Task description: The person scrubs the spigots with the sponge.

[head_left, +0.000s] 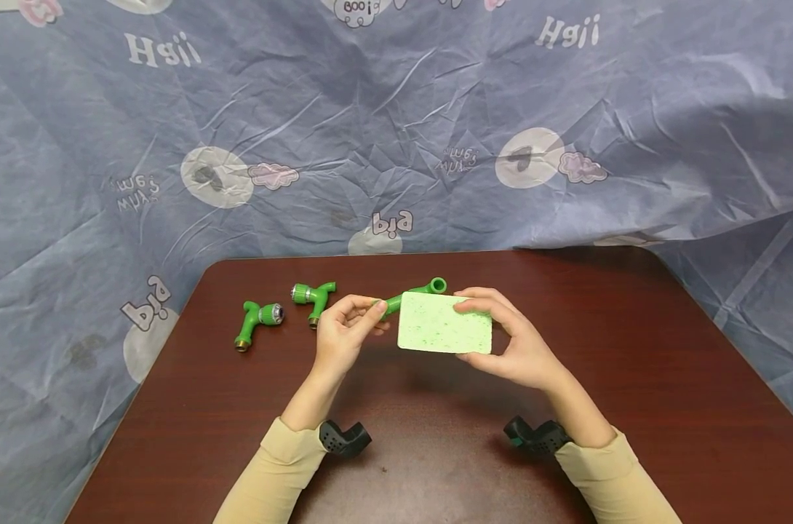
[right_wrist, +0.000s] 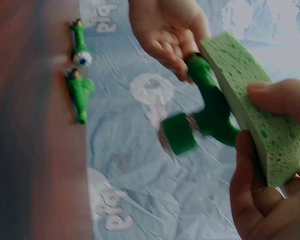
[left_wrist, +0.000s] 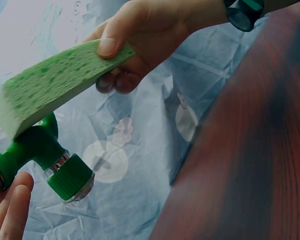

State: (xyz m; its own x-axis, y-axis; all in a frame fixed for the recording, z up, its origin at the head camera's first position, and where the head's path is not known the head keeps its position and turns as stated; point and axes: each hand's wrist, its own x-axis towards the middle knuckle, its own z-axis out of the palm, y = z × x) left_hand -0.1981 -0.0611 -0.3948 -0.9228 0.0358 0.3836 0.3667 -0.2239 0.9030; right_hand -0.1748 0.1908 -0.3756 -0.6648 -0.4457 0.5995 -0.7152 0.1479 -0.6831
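My left hand (head_left: 345, 329) pinches a green tap (head_left: 395, 303) by its threaded inlet end, raised above the table. In the left wrist view the tap (left_wrist: 37, 146) shows its ribbed knob pointing down and its brass thread at the left. A light green sponge (head_left: 445, 323) is gripped by its edges in my right hand (head_left: 511, 338), thumb on one side and fingers on the other. One face of the sponge (right_wrist: 262, 120) lies along the tap's body (right_wrist: 210, 100) in the right wrist view, seemingly touching it. From the head, the sponge hides much of the tap.
Two more green taps lie on the table's left side: one tap (head_left: 255, 320) near the left edge and another tap (head_left: 313, 297) just behind my left hand. A dark wooden table (head_left: 409, 451) spans the front. Behind it hangs a printed blue-grey cloth (head_left: 396, 145).
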